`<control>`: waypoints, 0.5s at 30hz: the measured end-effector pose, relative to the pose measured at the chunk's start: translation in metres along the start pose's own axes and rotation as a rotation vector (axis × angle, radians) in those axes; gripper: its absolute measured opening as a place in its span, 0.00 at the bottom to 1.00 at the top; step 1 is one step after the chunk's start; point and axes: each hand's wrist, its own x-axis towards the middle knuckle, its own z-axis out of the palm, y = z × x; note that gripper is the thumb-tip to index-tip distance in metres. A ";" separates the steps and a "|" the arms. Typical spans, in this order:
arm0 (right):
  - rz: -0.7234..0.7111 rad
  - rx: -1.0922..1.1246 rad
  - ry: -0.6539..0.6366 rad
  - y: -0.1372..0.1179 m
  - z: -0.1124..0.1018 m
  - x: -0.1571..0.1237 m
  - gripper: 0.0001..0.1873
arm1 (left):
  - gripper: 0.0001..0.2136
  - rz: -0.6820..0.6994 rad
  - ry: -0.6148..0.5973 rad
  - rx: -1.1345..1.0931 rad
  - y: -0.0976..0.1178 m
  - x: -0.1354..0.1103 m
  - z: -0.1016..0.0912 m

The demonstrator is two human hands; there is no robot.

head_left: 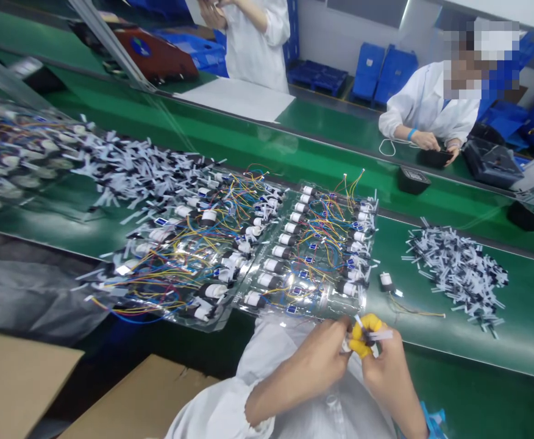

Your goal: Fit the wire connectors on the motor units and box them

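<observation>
My left hand (310, 366) and my right hand (386, 366) meet low in the view, just in front of the belt's near edge. Yellow finger cots (361, 344) cover the pinching fingertips. Between the fingers is a small white strip piece (377, 335) with a dark end, partly hidden. Just ahead of my hands lie clear plastic trays (244, 299) of white-and-black cylindrical parts with coloured wires. One such wired part (386, 281) lies loose on the green belt (481, 323). Piles of white-and-black strip pieces (459, 274) lie to the right and far left.
A co-worker (427, 103) in a white coat handles a black object across the belt. Another white-coated person (253, 42) stands at the back. Cardboard boxes (15, 384) sit at lower left. Blue crates (386, 73) are stacked behind.
</observation>
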 end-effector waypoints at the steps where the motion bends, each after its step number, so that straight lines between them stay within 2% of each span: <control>1: 0.008 -0.001 0.003 0.000 0.000 0.000 0.13 | 0.13 -0.011 -0.010 0.034 0.001 0.000 0.000; 5: 0.068 0.067 0.003 -0.003 -0.005 0.002 0.08 | 0.09 -0.017 -0.005 0.019 0.014 0.002 -0.007; 9: 0.097 0.166 -0.013 -0.008 -0.007 0.003 0.05 | 0.03 0.021 -0.055 -0.174 0.023 0.004 -0.016; 12: 0.063 0.135 0.003 -0.007 -0.005 0.000 0.06 | 0.05 0.083 -0.077 -0.264 0.022 0.003 -0.016; 15: -0.031 0.036 0.022 -0.006 -0.003 -0.003 0.12 | 0.07 0.092 -0.041 -0.233 0.016 0.001 -0.012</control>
